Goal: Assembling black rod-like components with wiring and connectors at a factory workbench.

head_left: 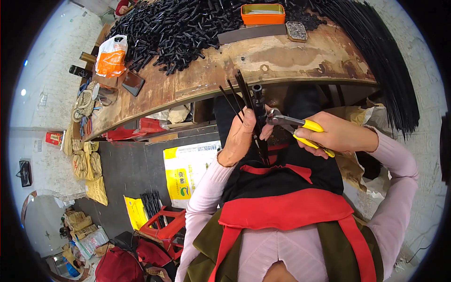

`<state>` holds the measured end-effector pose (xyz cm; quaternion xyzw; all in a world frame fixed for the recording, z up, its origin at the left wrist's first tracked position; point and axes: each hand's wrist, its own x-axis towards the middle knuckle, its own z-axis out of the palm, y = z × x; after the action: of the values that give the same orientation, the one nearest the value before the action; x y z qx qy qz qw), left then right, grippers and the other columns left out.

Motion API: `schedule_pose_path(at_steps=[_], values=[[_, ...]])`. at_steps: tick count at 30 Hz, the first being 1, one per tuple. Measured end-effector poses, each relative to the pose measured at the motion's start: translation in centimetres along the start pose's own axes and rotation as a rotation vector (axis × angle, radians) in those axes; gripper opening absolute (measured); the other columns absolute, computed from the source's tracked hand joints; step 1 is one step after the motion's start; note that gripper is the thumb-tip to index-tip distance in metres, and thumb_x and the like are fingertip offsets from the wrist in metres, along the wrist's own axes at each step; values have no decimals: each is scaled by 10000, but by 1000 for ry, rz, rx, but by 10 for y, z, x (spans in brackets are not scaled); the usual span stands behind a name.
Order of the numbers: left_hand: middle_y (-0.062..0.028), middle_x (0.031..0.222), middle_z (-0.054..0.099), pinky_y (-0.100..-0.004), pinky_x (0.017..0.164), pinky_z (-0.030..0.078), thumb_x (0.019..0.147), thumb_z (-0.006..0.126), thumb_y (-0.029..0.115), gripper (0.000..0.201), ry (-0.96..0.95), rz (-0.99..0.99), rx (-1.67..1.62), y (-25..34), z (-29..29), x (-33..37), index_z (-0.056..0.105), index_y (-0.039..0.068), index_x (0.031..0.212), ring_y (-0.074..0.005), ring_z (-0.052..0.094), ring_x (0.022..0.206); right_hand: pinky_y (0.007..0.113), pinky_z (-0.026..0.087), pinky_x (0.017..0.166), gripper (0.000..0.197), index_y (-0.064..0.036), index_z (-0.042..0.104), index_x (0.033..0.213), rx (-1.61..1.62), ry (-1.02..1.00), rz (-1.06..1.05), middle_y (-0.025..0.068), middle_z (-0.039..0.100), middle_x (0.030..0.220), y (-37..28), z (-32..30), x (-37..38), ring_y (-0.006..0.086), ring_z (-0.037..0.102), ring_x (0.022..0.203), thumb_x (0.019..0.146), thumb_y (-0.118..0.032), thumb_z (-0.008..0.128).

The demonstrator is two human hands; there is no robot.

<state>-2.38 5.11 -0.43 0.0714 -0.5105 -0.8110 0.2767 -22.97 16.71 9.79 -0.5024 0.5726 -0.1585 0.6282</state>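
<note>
Above my lap, my left hand (238, 137) is closed around a bundle of thin black rods (243, 87), which fan out upward past the fingers. A black tube-shaped part (258, 99) with a round open end stands upright beside the rods, against the left fingers. My right hand (339, 130) grips yellow-handled pliers (295, 121). Their metal jaws are at the tube and the left fingertips; whether they bite on anything is too small to tell. The rods' lower ends run down toward my black and red apron (282, 207).
Across the wooden table (282, 61) lie a heap of black plastic pieces (174, 33), an orange box (263, 18), a small tin (296, 31) and a phone (133, 83). Long black rods (380, 61) hang over its right edge. A red stool (164, 230) stands at my left.
</note>
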Motion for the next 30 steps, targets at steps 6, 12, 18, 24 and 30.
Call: schedule_pose_path(at_steps=[6,12,18,24,30], values=[[-21,721,501,-257,622,388,1040,312,509,559,-66,-26,83,6,2,3,508,-5,1142,-99,455,644,261,432,510,269,3,579,1052,-5,90,2,22,545,690,-10,1,-21,91,536,560,1017,-250,495],[-20,745,509,-240,635,374,1041,326,501,552,-123,-28,127,3,7,4,507,-9,1152,-87,442,665,270,407,508,268,-7,572,1071,-170,4,234,33,523,668,-43,-19,-28,106,507,554,1016,-259,499],[-8,688,527,-247,589,394,1040,339,504,575,276,11,265,7,-4,20,576,-19,1064,-96,481,611,363,465,574,336,-7,556,1083,-504,267,-261,117,579,662,7,-23,20,250,582,580,979,-326,555],[-2,689,462,-269,596,392,1033,331,529,572,825,342,163,92,-82,-8,533,7,1154,-126,440,615,472,497,775,458,-46,530,1137,-1149,956,-137,188,605,980,89,-110,79,405,604,926,876,-404,647],[-30,776,422,-311,694,396,1032,359,501,516,830,589,-206,108,-91,-38,498,18,1148,-155,408,692,374,530,788,123,-68,689,952,-801,390,-849,116,660,941,47,25,38,289,646,900,844,-122,668]])
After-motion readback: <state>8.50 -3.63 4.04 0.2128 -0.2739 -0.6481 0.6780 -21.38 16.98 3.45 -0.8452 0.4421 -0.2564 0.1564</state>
